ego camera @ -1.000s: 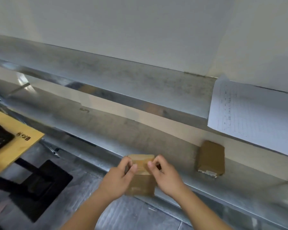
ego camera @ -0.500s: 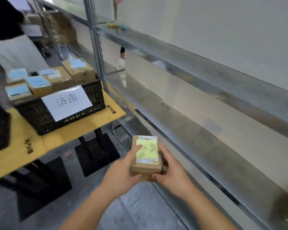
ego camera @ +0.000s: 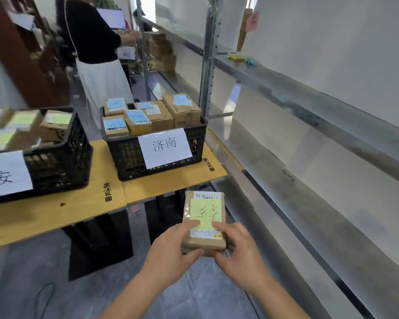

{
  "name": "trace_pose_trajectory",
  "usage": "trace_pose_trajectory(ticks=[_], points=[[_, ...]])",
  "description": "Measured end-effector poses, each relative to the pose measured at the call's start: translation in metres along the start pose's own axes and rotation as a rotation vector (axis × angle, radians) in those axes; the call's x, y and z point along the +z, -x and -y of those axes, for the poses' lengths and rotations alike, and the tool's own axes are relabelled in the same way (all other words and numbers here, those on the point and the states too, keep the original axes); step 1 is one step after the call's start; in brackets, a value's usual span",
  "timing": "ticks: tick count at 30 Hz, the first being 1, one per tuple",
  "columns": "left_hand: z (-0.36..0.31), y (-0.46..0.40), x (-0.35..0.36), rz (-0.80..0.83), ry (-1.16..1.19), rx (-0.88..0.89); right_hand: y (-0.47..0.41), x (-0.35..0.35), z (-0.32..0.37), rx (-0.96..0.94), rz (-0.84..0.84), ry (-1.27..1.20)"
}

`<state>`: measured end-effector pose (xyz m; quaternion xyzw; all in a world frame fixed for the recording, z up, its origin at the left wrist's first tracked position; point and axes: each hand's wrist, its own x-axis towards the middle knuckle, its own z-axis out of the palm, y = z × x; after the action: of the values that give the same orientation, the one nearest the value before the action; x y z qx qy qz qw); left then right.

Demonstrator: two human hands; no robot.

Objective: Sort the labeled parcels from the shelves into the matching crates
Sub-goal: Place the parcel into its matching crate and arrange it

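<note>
Your left hand [ego camera: 171, 252]: fingers curled round the near left edge of the parcel [ego camera: 204, 223], thumb on top.
Your right hand [ego camera: 237, 252]: gripping the near right edge of the same parcel, thumb on its yellow-green note [ego camera: 205, 214].
Parcel: brown cardboard, held flat in the air, near and to the right of the tabletop [ego camera: 55, 210], above the floor.
Right crate [ego camera: 157, 150]: black, on the far right end of the tabletop, white sign reading 济南 [ego camera: 164, 147], heaped with boxes bearing blue notes [ego camera: 136, 116].
Left crate [ego camera: 58, 155]: black, just beside it to the left, white sign [ego camera: 5, 176] partly cut off, boxes with green notes inside.
Shelves [ego camera: 309, 116]: metal, along your right.
Far left: a person in a black top [ego camera: 90, 31].
</note>
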<state>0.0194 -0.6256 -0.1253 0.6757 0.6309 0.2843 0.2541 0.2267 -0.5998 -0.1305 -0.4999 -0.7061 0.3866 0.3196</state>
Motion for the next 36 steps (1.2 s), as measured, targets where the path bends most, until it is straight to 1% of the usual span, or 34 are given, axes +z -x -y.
trace_pose_trajectory(ticks=[6, 9, 19, 22, 24, 26, 29, 33, 36], points=[[0.020, -0.022, -0.019, -0.083, -0.013, -0.051, -0.049, 0.017, 0.002, -0.074, 0.049, -0.007], [0.029, -0.042, -0.031, -0.122, -0.067, -0.089, -0.083, 0.027, 0.003, -0.104, 0.083, -0.019], [0.069, -0.107, -0.090, -0.281, -0.135, -0.291, -0.217, 0.069, 0.023, -0.267, 0.265, -0.063], [0.086, -0.108, -0.104, -0.330, -0.151, -0.366, -0.243, 0.090, 0.034, -0.276, 0.361, -0.125], [0.094, -0.103, -0.115, -0.385, -0.159, -0.409, -0.257, 0.107, 0.044, -0.317, 0.424, -0.153], [0.101, -0.096, -0.128, -0.430, -0.191, -0.449, -0.270, 0.127, 0.055, -0.354, 0.490, -0.158], [0.113, -0.081, -0.147, -0.457, -0.215, -0.501, -0.281, 0.158, 0.076, -0.406, 0.590, -0.150], [0.139, -0.069, -0.180, -0.512, -0.225, -0.537, -0.297, 0.194, 0.107, -0.473, 0.666, -0.123], [0.165, -0.070, -0.208, -0.542, -0.215, -0.543, -0.313, 0.221, 0.126, -0.491, 0.681, -0.098]])
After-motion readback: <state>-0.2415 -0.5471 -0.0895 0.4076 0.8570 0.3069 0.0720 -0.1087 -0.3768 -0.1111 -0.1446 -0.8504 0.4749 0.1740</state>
